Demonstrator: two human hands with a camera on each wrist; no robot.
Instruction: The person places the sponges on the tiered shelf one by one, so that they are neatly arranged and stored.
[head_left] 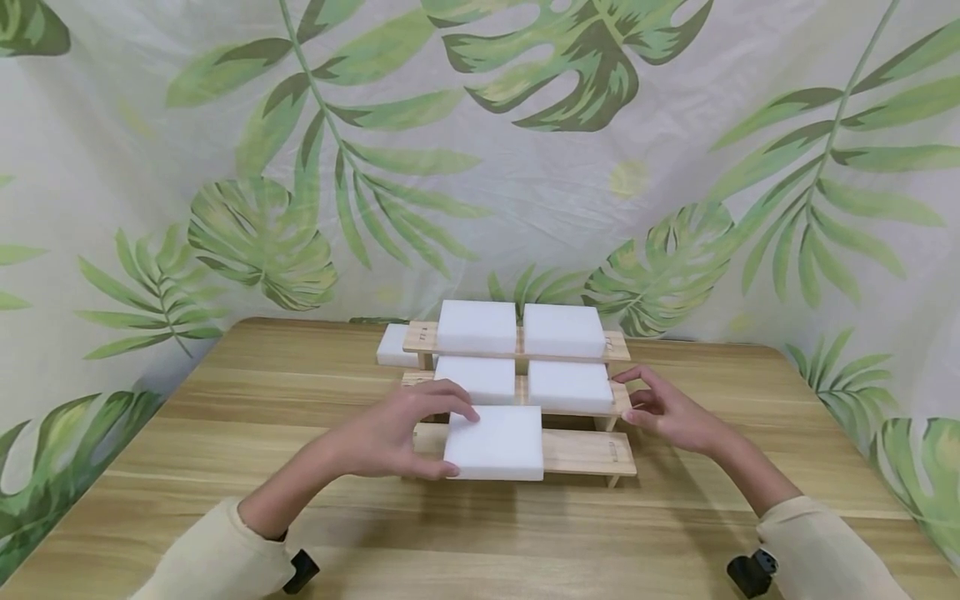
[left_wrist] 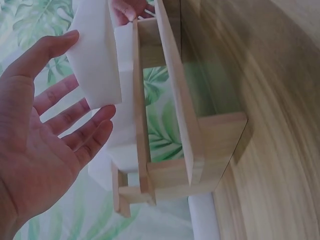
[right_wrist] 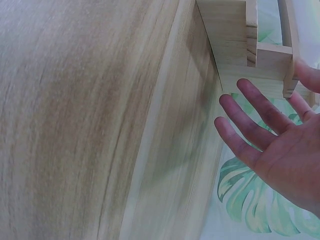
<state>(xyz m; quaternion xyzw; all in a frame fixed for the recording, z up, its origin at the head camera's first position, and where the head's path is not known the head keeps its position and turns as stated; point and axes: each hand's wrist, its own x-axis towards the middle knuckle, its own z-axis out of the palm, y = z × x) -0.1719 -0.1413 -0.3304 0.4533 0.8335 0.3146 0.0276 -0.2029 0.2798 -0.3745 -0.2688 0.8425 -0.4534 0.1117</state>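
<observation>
My left hand holds a white foam block, thumb at its near edge and fingers at its far side. In the left wrist view the block hangs tilted, with a gap between it and the front plank of a stepped wooden rack. My right hand has thumb and index finger at the right end of the rack's middle plank, pinching it; its other fingers are spread. Two white blocks sit on the middle plank and two more white blocks on the top plank.
Another white block lies behind the rack at its left, partly hidden. The rack stands near the far edge of a wooden table. A leaf-print cloth hangs behind the table.
</observation>
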